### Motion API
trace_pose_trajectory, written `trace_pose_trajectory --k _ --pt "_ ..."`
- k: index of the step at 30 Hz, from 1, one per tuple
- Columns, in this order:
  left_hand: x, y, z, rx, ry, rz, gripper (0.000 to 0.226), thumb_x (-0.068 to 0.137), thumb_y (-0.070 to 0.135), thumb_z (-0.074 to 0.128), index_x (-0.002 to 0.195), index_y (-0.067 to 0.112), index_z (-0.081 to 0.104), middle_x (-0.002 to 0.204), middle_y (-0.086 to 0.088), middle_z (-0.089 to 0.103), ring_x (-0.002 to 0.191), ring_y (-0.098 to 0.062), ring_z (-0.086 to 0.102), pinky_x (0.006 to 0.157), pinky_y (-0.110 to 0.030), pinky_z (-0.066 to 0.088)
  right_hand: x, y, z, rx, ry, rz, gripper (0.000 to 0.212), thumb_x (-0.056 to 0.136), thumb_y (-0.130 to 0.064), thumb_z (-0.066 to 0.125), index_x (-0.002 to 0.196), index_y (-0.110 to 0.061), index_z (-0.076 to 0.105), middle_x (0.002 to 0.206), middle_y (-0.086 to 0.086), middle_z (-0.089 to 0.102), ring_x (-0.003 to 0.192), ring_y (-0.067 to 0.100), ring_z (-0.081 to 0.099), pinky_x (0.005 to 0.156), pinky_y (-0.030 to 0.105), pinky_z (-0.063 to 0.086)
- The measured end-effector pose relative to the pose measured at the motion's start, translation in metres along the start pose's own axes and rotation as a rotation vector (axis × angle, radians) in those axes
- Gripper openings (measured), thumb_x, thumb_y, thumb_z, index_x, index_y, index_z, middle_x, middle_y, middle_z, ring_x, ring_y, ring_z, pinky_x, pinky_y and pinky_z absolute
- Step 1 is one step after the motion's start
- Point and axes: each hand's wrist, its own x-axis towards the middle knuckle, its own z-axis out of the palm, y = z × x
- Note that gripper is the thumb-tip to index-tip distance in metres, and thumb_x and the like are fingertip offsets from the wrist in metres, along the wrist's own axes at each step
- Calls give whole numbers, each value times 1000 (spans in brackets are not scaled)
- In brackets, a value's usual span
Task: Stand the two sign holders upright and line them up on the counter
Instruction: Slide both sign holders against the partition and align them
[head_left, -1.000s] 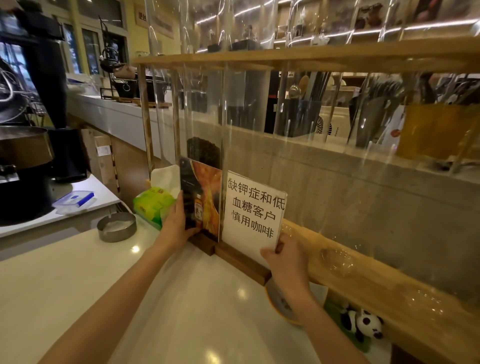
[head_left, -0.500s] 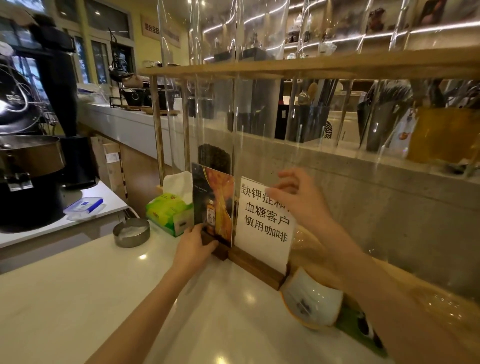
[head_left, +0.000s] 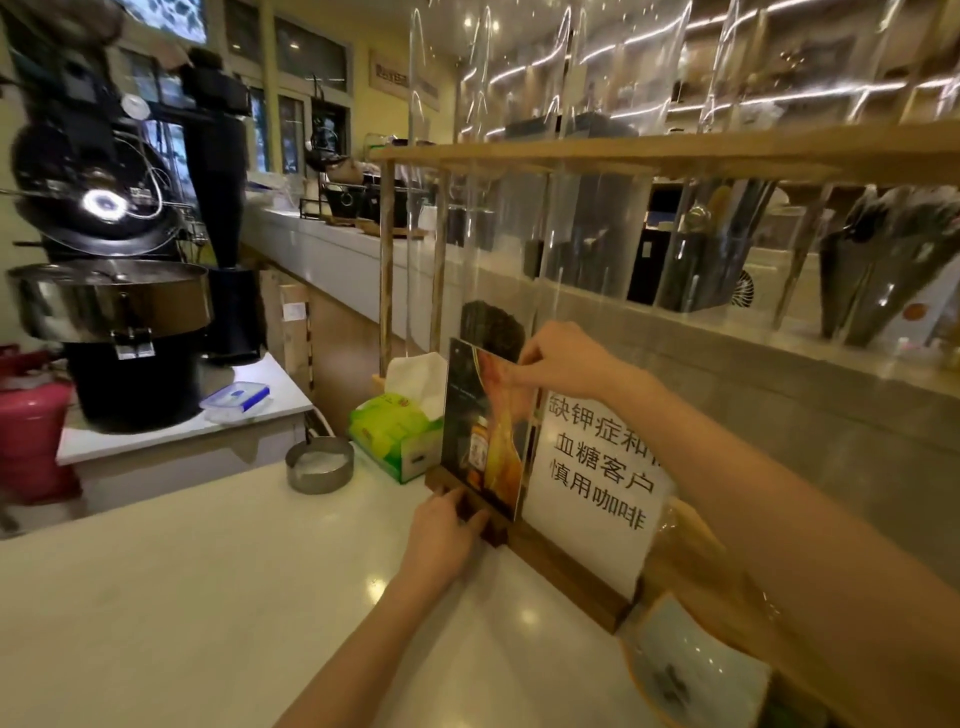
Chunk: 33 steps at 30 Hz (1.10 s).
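Observation:
Two sign holders stand upright side by side on the white counter (head_left: 208, 597), against a clear screen. The left sign holder (head_left: 480, 441) shows a dark picture with an orange bottle, set in a wooden base. The right sign holder (head_left: 597, 483) carries a white sheet with black characters in a longer wooden base. My left hand (head_left: 441, 530) grips the wooden base of the left holder at its front edge. My right hand (head_left: 566, 358) pinches the top right corner of the left holder's panel, with my forearm crossing in front of the white sign.
A green tissue box (head_left: 395, 431) sits just left of the signs, with a round metal tin (head_left: 319, 465) beside it. A white bowl (head_left: 691, 665) lies at the right end of the bases. A black roasting machine (head_left: 114, 291) stands on a side table at left.
My right hand moved left from the top of the white sign to the top corner of the picture sign. My left hand slid slightly right along that holder's base. The camera moved closer.

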Motion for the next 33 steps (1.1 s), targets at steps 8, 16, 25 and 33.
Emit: trace_pose_trajectory --k 8,16,25,33 --pt "1 1 1 -28 34 -20 23 79 28 60 93 10 64 92 -11 63 78 -24 58 74 -39 52 -1 2 6 74 49 33 25 84 -17 58 59 -17 58 58 -5 51 52 5 46 46 14 32" --pt "8 2 9 -23 15 -10 32 81 30 58 107 11 61 98 -11 58 82 -20 54 68 -28 41 -3 1 7 85 54 48 18 85 -15 56 69 -10 61 59 -5 50 53 4 45 46 13 32" --pt "12 3 13 18 -15 1 27 83 30 57 101 10 61 94 -13 58 80 -21 52 66 -28 38 -2 2 9 94 55 68 22 87 -16 54 66 -15 55 62 -4 49 56 5 46 49 16 30" --pt "12 3 14 6 -25 -18 32 82 29 58 104 7 60 111 -19 58 110 -31 51 81 -30 40 1 3 10 95 69 81 30 87 -16 54 58 -21 50 61 -4 49 55 6 45 48 17 31"
